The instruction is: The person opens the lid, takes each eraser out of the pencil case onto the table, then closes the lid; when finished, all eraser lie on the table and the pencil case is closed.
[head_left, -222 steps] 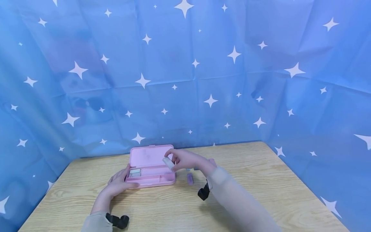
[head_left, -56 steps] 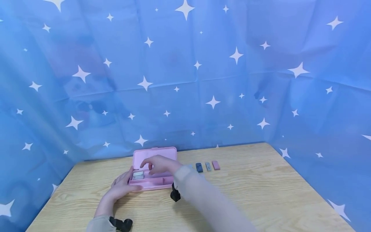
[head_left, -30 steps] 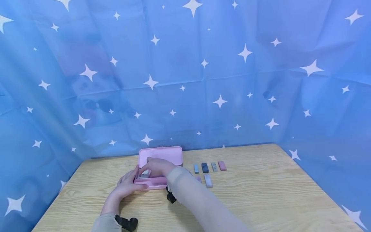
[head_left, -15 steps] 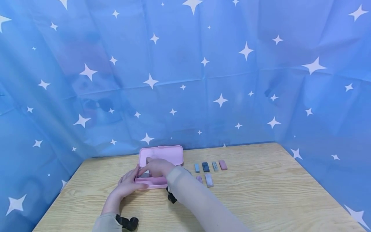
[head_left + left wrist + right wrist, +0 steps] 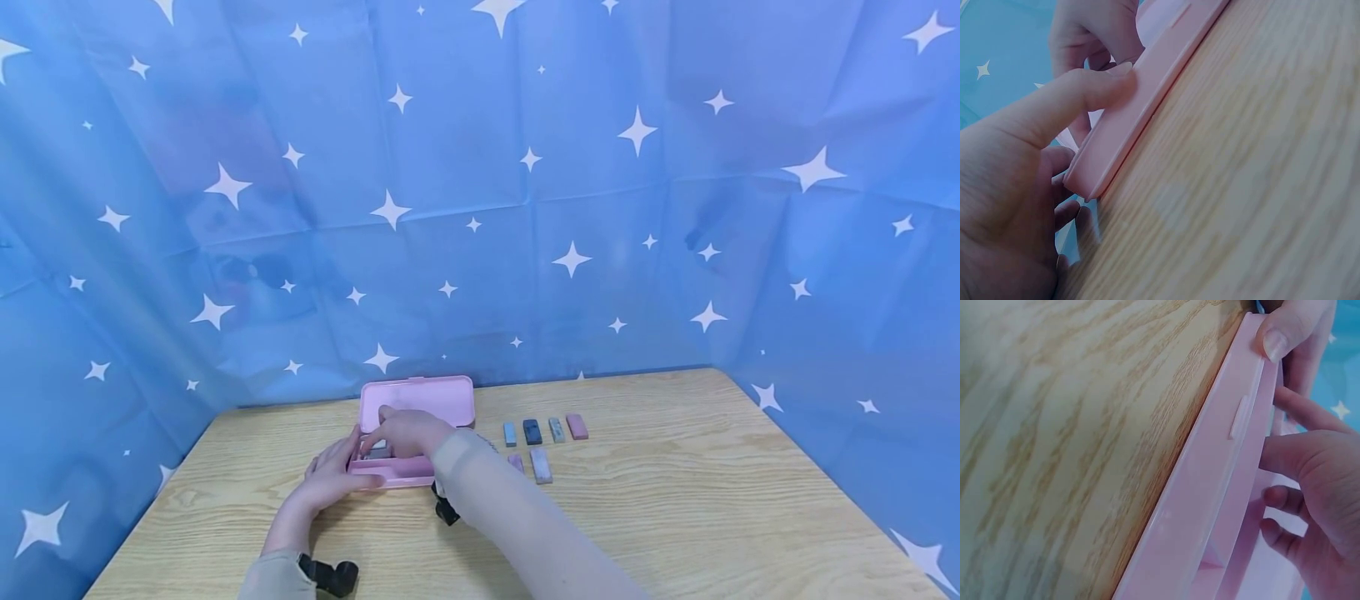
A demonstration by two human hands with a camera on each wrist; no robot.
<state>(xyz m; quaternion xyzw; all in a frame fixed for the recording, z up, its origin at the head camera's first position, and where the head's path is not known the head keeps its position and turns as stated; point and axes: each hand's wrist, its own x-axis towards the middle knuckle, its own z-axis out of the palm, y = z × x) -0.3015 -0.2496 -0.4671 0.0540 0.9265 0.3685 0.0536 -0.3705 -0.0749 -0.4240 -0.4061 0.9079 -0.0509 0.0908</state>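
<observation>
An open pink pencil case (image 5: 405, 482) lies near the table's back edge, its lid (image 5: 450, 402) tipped back. My left hand (image 5: 326, 479) grips its left end, with the thumb on the front wall (image 5: 1129, 115) and the fingers round the side. My right hand (image 5: 408, 432) reaches into the rear compartment. There its thumb and index finger pinch a pale eraser (image 5: 378, 452) at the left end, mostly hidden by the hand. The right wrist view shows the right hand's (image 5: 1329, 500) other fingers bent over the compartment.
Right of the case lie a light blue (image 5: 510, 434), a dark blue (image 5: 532, 432), a grey-blue (image 5: 557, 430) and a pink eraser (image 5: 577, 427) in a row. Nearer are a purple block (image 5: 516, 462) and a pale lavender one (image 5: 542, 467). A blue starry curtain (image 5: 480, 208) hangs behind the table.
Earlier my right hand held a pale eraser over the case; it then moved left and down into the rear compartment. The eraser there has shifted slightly. My left hand keeps its grip.
</observation>
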